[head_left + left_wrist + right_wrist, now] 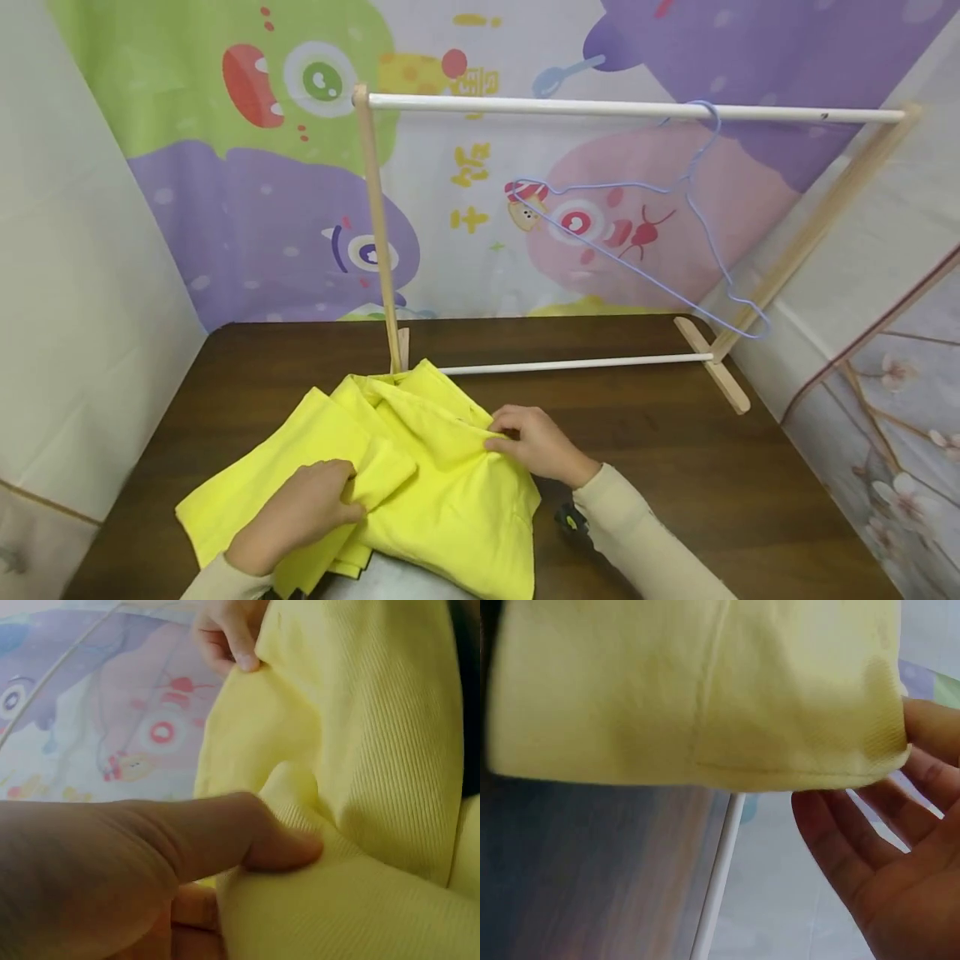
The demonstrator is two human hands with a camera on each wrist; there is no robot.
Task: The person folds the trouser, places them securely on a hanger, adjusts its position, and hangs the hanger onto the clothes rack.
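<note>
We view, from the head, a yellow garment lying in loose folds on the dark brown counter, left of centre and near the front. The left hand pinches a fold of it; in the left wrist view we see the thumb pressed on top of the ribbed fabric, with fingers below. The right hand pinches the garment's upper right edge between thumb and fingers. In the right wrist view we note stitched seams near that edge. Both arms wear cream sleeves, and a small black object sits by the right cuff.

Behind, we find a rack of wooden posts and white rails standing on the counter. The garment's top corner overlaps the foot of its left post in our view; we cannot tell whether they touch. A light-blue wire hanger hangs bare from the upper rail, toward the right. Beyond the rack, we see a sheet printed with cartoon monsters.
</note>
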